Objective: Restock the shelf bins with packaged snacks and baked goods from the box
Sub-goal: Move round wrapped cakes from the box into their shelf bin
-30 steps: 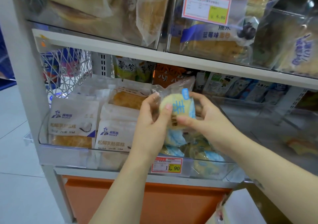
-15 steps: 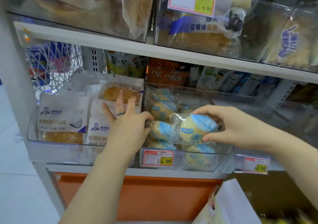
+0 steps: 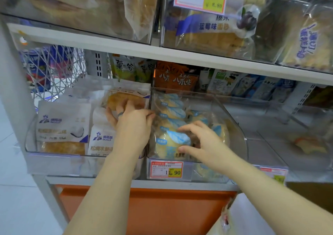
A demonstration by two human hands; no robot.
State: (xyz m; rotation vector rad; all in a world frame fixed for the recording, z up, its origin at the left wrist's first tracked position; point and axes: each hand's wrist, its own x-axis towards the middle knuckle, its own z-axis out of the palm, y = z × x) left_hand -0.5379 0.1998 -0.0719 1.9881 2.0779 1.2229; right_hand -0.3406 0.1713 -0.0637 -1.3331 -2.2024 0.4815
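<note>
A clear middle bin point(image 3: 240, 126) on the shelf holds several round yellow buns in blue-and-clear wrappers. The front bun point(image 3: 171, 144) lies on top of the pile. My right hand point(image 3: 203, 141) hovers over it with fingers spread and relaxed, thumb by its lower edge, gripping nothing. My left hand point(image 3: 133, 124) rests with straight fingers on the white cake packs point(image 3: 61, 126) in the left bin point(image 3: 29, 144), its thumb against the divider between the bins. The cardboard box point(image 3: 310, 197) shows at the bottom right, its contents out of view.
A price tag point(image 3: 166, 169) reading 11.90 hangs on the middle bin's front. The clear bin to the right point(image 3: 270, 135) holds one pale item point(image 3: 310, 144). Upper-shelf bins hold bagged bread point(image 3: 212, 30). An orange panel point(image 3: 144, 209) sits below the shelf.
My right hand has set the bun it held onto the front of the pile and let go. My left hand slid left from the buns onto the cake packs.
</note>
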